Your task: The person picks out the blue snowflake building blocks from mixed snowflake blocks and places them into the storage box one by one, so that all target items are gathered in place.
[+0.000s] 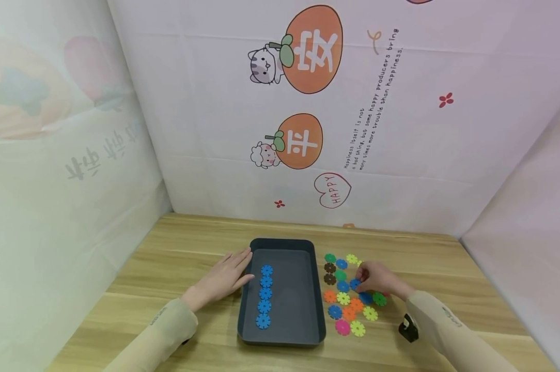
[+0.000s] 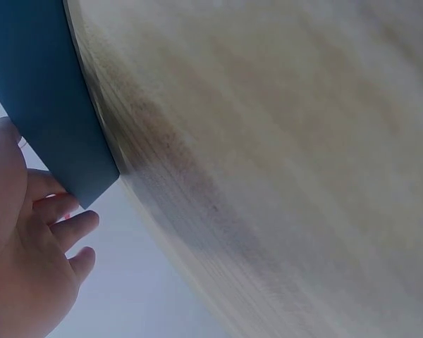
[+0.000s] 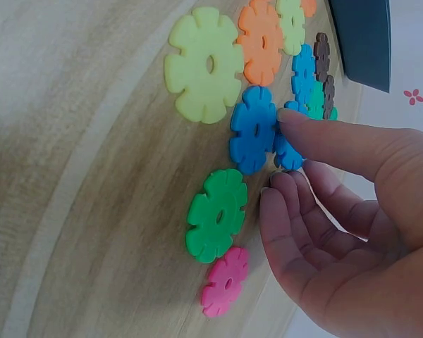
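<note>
A dark grey tray [image 1: 310, 338] lies on the table, with a column of several blue notched plastic discs [image 1: 264, 306] along its left side. My left hand [image 1: 226, 275] rests against the tray's left wall, fingers extended over the rim; the left wrist view shows the tray's outer side [image 2: 49, 91] beside the fingers. To the right of the tray, my right hand [image 1: 379, 279] pinches a blue disc [image 3: 289, 151] between thumb and fingers, among the loose discs. Just beside it lie another blue disc [image 3: 254, 130] and a green one [image 3: 217, 215].
Loose discs cover the wood right of the tray: brown [image 1: 329, 279], orange [image 1: 330, 296], yellow [image 1: 357, 328] and pink [image 1: 342, 327] among them. A printed white cloth [image 1: 224, 181] stands behind the table [image 1: 205, 227]. A black device [image 1: 407, 328] sits by the right sleeve.
</note>
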Demonstrator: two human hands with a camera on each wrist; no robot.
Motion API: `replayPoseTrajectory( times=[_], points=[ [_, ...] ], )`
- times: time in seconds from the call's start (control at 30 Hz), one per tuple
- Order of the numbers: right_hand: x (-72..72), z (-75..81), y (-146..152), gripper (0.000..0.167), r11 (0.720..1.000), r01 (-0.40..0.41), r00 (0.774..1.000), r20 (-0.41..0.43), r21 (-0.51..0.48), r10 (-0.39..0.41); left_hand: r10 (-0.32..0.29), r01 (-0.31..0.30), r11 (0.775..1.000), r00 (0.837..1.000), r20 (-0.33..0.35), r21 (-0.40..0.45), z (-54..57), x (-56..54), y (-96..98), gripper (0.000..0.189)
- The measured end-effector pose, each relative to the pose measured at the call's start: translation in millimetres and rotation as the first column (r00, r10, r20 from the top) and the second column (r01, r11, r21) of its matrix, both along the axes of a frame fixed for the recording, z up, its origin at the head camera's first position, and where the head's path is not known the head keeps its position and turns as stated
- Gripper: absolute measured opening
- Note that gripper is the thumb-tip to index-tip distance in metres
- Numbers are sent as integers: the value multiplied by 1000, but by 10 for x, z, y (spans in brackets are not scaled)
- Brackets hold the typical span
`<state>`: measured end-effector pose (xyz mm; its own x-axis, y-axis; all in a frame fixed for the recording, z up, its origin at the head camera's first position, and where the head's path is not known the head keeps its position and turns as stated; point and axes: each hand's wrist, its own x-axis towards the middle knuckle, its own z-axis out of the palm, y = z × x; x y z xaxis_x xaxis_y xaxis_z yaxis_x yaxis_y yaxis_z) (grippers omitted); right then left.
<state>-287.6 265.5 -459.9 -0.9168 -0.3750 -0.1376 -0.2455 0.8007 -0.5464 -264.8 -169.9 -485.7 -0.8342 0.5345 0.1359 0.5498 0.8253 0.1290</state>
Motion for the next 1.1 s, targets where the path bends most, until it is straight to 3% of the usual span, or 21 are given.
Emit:
replayPoseTrajectory(
  times=[0.27, 0.5, 0.8, 1.1],
  points=[
    [13, -10, 32, 29, 999, -1, 1000, 3, -38, 1, -7, 7, 1000, 1000, -14, -13, 8, -14, 12, 67],
    [68, 24, 39, 12, 995, -15, 1000, 11, -94, 17, -8, 8, 1000, 1000, -4, -13, 22, -4, 21, 67],
    [114, 164, 4, 7, 991, -70, 997, -35, -116, 66, 2, -2, 1000, 1000, 11, -11, 20, 6, 21, 66],
    [205, 339, -227, 10, 983, -100, 994, -48, -157, 93, -1, 1, 1000, 1000, 5, 1, 21, 17, 16, 65]
  ],
)
